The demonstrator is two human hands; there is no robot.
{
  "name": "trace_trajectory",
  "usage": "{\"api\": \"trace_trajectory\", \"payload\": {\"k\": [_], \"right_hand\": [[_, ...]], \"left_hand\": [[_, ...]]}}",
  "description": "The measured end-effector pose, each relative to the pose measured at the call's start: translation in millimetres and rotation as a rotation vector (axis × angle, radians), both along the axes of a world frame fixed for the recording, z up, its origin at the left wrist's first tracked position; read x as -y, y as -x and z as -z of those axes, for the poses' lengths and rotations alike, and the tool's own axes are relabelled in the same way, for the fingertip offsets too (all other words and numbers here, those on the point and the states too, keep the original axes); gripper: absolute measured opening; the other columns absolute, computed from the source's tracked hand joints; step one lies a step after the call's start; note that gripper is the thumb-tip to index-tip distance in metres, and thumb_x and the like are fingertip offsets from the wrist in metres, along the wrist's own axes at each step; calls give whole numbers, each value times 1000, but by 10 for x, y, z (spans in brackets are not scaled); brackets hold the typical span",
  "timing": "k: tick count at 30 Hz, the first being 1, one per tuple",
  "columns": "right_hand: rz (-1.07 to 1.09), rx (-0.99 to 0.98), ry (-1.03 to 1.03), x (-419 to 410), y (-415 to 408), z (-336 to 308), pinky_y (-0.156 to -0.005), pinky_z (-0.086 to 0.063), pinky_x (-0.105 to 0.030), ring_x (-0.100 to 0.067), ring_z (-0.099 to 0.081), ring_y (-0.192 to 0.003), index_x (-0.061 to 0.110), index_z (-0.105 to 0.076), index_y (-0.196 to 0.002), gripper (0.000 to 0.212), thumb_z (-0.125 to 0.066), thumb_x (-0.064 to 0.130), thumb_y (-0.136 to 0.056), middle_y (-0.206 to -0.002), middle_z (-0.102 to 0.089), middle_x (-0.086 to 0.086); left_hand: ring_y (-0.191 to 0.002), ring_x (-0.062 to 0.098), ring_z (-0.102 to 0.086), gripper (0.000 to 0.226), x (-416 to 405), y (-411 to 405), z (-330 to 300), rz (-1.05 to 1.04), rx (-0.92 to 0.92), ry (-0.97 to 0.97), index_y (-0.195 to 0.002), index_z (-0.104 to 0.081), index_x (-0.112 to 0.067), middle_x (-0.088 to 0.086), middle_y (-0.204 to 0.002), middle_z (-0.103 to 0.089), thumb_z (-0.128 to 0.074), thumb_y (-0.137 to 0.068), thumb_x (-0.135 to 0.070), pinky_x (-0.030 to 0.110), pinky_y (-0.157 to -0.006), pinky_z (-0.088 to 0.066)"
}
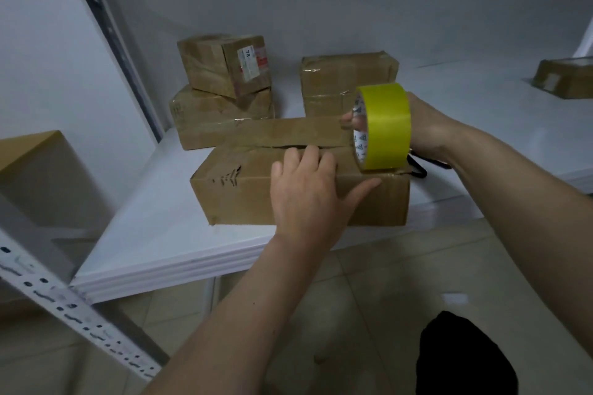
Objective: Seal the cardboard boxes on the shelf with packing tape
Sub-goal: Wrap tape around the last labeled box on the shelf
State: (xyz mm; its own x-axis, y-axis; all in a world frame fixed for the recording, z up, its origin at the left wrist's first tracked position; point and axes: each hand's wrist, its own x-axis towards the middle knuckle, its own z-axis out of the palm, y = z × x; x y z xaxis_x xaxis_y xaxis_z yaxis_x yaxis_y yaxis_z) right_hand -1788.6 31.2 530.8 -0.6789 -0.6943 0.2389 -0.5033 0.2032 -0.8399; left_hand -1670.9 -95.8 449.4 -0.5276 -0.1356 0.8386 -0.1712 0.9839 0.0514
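Note:
A brown cardboard box (244,192) lies near the front edge of the white shelf (154,234), its far top flap raised a little. My left hand (305,189) presses flat on the near top flap, fingers at the seam and thumb stretched to the right. My right hand (426,128) grips a yellow roll of packing tape (383,125) by its core, held upright at the box's right end. Whether a strip is pulled out I cannot tell.
Two stacked boxes (224,90) and another taped box (333,83) stand behind. A further box (564,77) sits far right, and a large one (41,176) at left. A black object (420,167) lies behind the roll. Perforated shelf posts (64,305) cross the lower left.

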Motion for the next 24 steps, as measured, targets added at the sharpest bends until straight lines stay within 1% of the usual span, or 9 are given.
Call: {"api": "trace_trajectory", "payload": {"k": [2,3,4,5,10,14,18,21,24], "right_hand": [[65,17,44,3,55,29,-75,-49,-33,-38,-64,-81,-15,-62,-89,13,-57,-3,-91,-91,-63,-32],[82,33,54,9,120,63,-65,-44,-25,-19,-64,-59,5,-69,-70,26,-57,-5,-91,-69,-66,-13],[63,47,54,13,159,97,-58,-39,-21,-4,-54,-48,18,-66,-55,44,-56,-6,-90,-55,-60,6],[64,56,69,22,204,147,-55,-38,-20,2,-49,-46,23,-63,-49,50,-58,-5,-90,-49,-56,13],[43,107,94,82,246,146,-51,-39,-16,6,-50,-43,21,-57,-53,46,-55,-7,-90,-43,-54,17],[-5,127,61,123,279,70,-53,-44,-14,6,-55,-51,15,-56,-69,28,-58,-5,-89,-59,-60,13],[4,143,122,162,313,153,-54,-42,-18,4,-52,-49,22,-56,-53,46,-57,-6,-90,-50,-56,14],[-7,150,190,225,310,193,-60,-47,-20,-1,-58,-57,19,-60,-69,31,-60,-3,-90,-61,-61,10],[-9,198,245,314,300,241,-55,-48,-19,-3,-61,-58,18,-65,-75,20,-65,0,-84,-62,-66,10]], "left_hand": [[-74,23,-49,61,-7,-4,41,18,-27,2,-74,-64,-16,2,-75,-57,-47,-83,-74,33,-64,-32],[-74,23,-49,59,-6,-2,59,33,-44,2,-75,-65,-15,2,-75,-57,-49,-84,-72,33,-63,-31],[-73,23,-48,58,-3,0,71,47,-55,-1,-76,-65,-15,2,-76,-57,-50,-84,-71,32,-63,-31],[-73,23,-48,57,2,5,79,57,-58,-3,-78,-66,-15,2,-76,-58,-51,-84,-70,32,-63,-30],[-72,24,-49,53,85,55,88,107,-101,-15,-78,-69,-16,2,-76,-59,-57,-81,-67,32,-62,-31],[-71,25,-50,51,117,77,110,159,-140,-11,-78,-69,-15,2,-75,-59,-60,-82,-65,33,-61,-31],[-68,24,-49,49,95,8,93,155,-165,6,-76,-68,-15,1,-72,-58,-63,-83,-63,31,-62,-25],[-65,24,-48,47,103,-49,75,147,-198,57,-74,-68,-15,2,-69,-57,-64,-85,-61,31,-60,-25],[-64,26,-50,49,275,-47,34,148,-193,129,-73,-68,-14,4,-68,-56,-63,-87,-60,33,-60,-28]]}}
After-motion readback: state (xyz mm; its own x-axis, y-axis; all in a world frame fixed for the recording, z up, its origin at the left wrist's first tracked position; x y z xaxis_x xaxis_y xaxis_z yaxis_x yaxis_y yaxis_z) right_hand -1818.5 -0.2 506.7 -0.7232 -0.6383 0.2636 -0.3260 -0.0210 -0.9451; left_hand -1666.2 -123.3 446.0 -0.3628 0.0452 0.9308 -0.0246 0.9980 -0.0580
